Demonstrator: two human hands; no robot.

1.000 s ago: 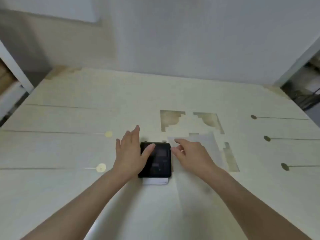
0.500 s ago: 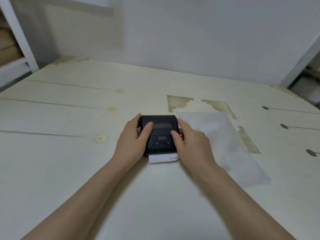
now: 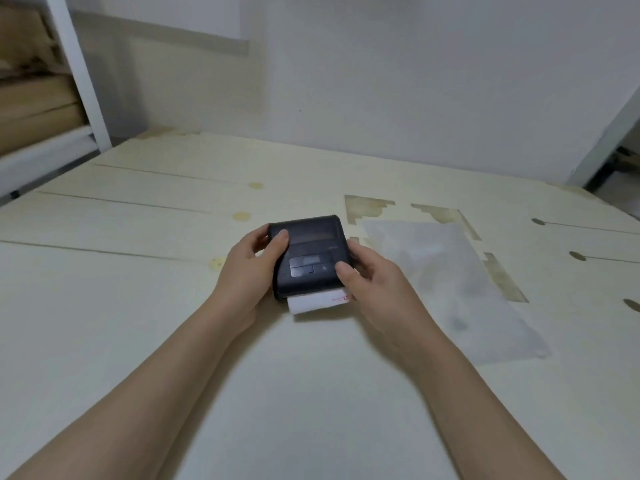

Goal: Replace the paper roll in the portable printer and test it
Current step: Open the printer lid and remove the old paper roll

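Observation:
A small black portable printer (image 3: 309, 252) is held just above the pale wooden table (image 3: 104, 306), tilted toward me. My left hand (image 3: 247, 271) grips its left side with the thumb on the top cover. On the other side my right hand (image 3: 374, 285) grips it, thumb resting near the button panel. A short strip of white paper (image 3: 317, 302) with a red mark sticks out of the printer's near edge. The lid looks closed.
A clear plastic bag (image 3: 450, 282) lies flat on the table just right of the printer. White shelving with brown boxes (image 3: 38, 98) stands at the far left. A white wall runs behind the table, and a white post rises at the far right.
Both hands closed around the printer, which lay flat under them a second ago, and tipped it toward me. The view has risen and come closer.

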